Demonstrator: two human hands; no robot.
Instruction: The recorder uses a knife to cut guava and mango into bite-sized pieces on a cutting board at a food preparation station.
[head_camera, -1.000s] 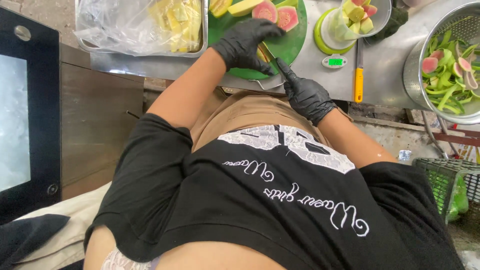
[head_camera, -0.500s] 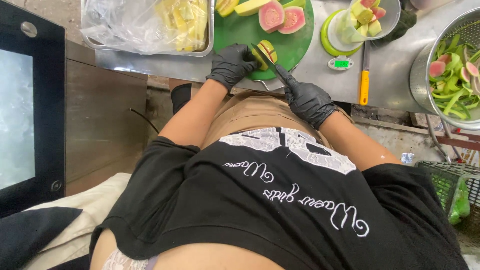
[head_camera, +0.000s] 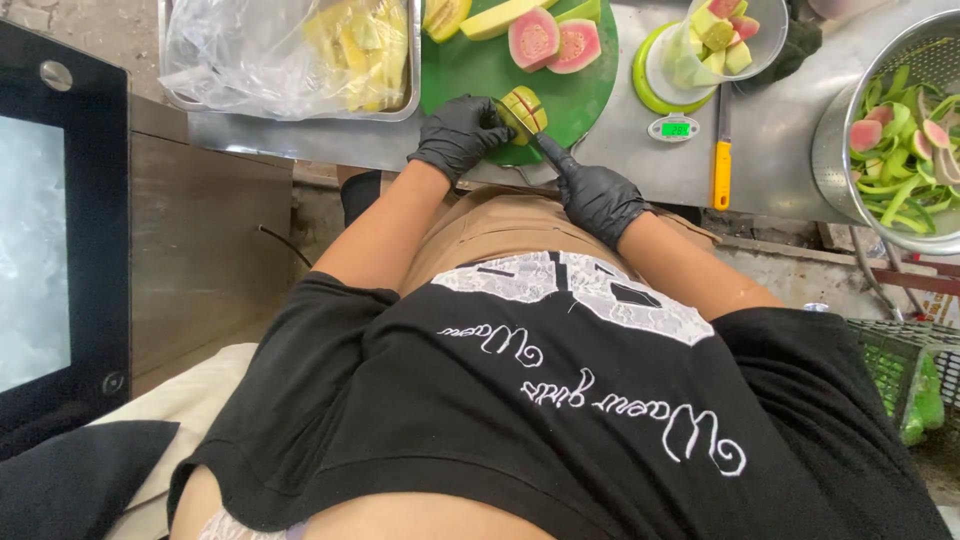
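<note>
Black nitrile covers both my hands. My left hand is curled closed around the guava piece, pinning it at the near edge of the round green cutting board. My right hand is clenched on the handle of a knife; the blade runs up and to the left from that grip into the fruit, already partly sunk into it. The guava lies just beyond and left of the knife hand, touching the left fingertips; the blade's long axis points diagonally toward the far left corner of the steel counter.

Further findings: two pink-fleshed halves sit at the board's far edge, well apart from the cut. A scale with a clear cup of chunks stands just right of the board; a yellow-handled tool lies beside it. A colander of peelings occupies the right end, a bag-covered tray the left. Bare board remains left of the fruit.
</note>
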